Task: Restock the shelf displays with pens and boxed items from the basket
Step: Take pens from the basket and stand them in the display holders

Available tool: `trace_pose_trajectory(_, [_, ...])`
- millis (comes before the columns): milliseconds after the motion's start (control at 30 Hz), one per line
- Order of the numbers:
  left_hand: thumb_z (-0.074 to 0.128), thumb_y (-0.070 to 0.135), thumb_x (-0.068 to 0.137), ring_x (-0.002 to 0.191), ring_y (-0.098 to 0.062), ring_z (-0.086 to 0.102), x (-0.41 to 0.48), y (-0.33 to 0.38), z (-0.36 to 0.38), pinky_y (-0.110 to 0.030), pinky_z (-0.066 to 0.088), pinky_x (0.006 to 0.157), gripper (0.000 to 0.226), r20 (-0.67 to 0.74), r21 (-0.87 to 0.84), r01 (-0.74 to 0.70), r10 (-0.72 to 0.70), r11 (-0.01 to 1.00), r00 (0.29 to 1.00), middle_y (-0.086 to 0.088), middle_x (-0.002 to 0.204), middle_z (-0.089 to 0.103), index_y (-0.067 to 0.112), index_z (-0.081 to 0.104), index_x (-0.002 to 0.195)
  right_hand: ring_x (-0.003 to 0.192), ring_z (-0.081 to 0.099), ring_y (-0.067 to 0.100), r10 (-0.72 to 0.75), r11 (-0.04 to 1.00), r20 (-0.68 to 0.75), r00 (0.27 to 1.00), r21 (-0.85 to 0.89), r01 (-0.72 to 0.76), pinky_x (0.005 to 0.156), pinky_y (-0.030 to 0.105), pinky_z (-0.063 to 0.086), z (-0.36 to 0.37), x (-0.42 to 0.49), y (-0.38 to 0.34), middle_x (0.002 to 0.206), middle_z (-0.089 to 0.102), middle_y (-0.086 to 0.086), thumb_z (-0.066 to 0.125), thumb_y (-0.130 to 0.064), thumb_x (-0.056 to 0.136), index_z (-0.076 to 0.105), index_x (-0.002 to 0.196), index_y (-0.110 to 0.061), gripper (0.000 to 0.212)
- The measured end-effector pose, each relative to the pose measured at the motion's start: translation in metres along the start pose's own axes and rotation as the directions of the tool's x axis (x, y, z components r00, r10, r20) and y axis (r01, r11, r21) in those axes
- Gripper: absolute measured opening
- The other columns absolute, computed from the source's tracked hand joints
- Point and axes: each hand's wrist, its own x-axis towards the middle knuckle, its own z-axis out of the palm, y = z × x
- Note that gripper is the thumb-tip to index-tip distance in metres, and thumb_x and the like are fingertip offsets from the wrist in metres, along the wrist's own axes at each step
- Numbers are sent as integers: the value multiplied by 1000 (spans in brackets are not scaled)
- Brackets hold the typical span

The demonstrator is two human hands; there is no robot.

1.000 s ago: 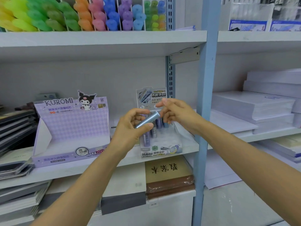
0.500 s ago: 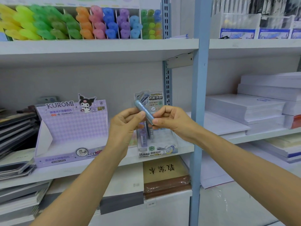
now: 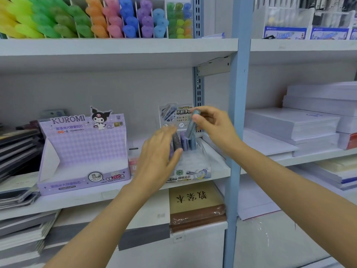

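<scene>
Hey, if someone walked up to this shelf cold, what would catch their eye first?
Probably the action at the middle shelf: the right hand pinches a blue-grey tube tilted above the clear display stand, while the left hand rests open against the tubes standing in it. Next come the rainbow row of highlighters on the top shelf, and the lilac Kuromi box left of the stand.

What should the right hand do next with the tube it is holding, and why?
Probably ease the tube down into the clear display stand, beside the upright tubes. The right hand pinches it near the top, tilted, with its lower end at that row, while the left hand lies open against the row's left side.
</scene>
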Motion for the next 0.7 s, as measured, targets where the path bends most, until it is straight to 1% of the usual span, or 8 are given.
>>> trace_pose_trajectory(67, [43, 34, 101, 143, -17, 26, -7, -8, 9, -33, 20, 115, 55, 126, 117, -37, 22, 992, 992, -2, 155, 34, 15, 28, 150, 84, 63, 12, 37, 993, -84, 996, -112, -46, 78, 26, 56, -4, 3, 16, 92, 67, 5, 62, -8, 93, 67, 106, -10, 15])
trace_pose_trajectory(133, [38, 35, 102, 144, -16, 25, -14, -15, 17, -31, 19, 114, 54, 186, 139, -32, 6, 990, 983, -3, 154, 34, 14, 26, 150, 79, 62, 9, 71, 962, -93, 993, -255, -92, 81, 28, 57, -5, 3, 34, 87, 66, 1, 63, -9, 92, 67, 106, -9, 14])
trace_pose_trajectory(233, [39, 34, 102, 143, -15, 27, -16, -20, 22, -30, 22, 112, 52, 169, 88, -15, 0, 996, 986, -2, 153, 36, 16, 29, 149, 81, 61, 8, 88, 911, -50, 995, -400, -101, 84, 27, 55, -1, -2, 55, 88, 66, -2, 64, -11, 92, 68, 108, -10, 17])
trace_pose_trajectory(400, [36, 42, 100, 144, -14, 25, -18, -20, 24, -33, 24, 114, 53, 166, 37, 2, -8, 999, 986, -1, 154, 34, 16, 34, 147, 81, 60, 13, 41, 838, 110, 993, -545, 26, 78, 23, 47, -1, -1, 62, 89, 67, 0, 64, -17, 92, 68, 108, -11, 17])
trace_pose_trajectory(500, [37, 45, 100, 144, -12, 24, -20, -20, 24, -34, 25, 114, 51, 153, 15, -1, -2, 1000, 988, 2, 153, 35, 18, 38, 143, 80, 57, 16, 76, 818, 157, 985, -574, 29, 79, 33, 49, -5, 3, 63, 86, 63, -1, 64, -17, 92, 65, 108, -10, 17])
trace_pose_trajectory(567, [38, 48, 98, 144, -12, 24, -20, -20, 25, -34, 26, 113, 52, 140, 4, -5, 4, 1000, 990, 3, 153, 35, 20, 39, 141, 77, 56, 15, 82, 851, 130, 988, -525, -2, 76, 32, 49, -4, 2, 65, 86, 61, 1, 63, -15, 92, 57, 113, -15, 21])
trace_pose_trajectory(633, [42, 59, 93, 144, -12, 23, -21, -21, 25, -34, 24, 113, 61, 148, 0, -10, 10, 1000, 989, 4, 154, 33, 22, 38, 141, 77, 56, 16, 56, 858, 100, 993, -514, 4, 74, 33, 50, 0, -2, 69, 87, 61, 2, 64, -14, 92, 53, 111, -18, 22])
trace_pose_trajectory(700, [52, 69, 83, 145, -13, 22, -22, -22, 27, -33, 23, 113, 77, 171, 34, -27, 21, 999, 985, 5, 155, 30, 23, 35, 142, 81, 57, 18, 22, 836, 87, 996, -548, 29, 77, 39, 51, 4, -6, 75, 92, 63, 4, 65, -11, 91, 58, 105, -14, 16])
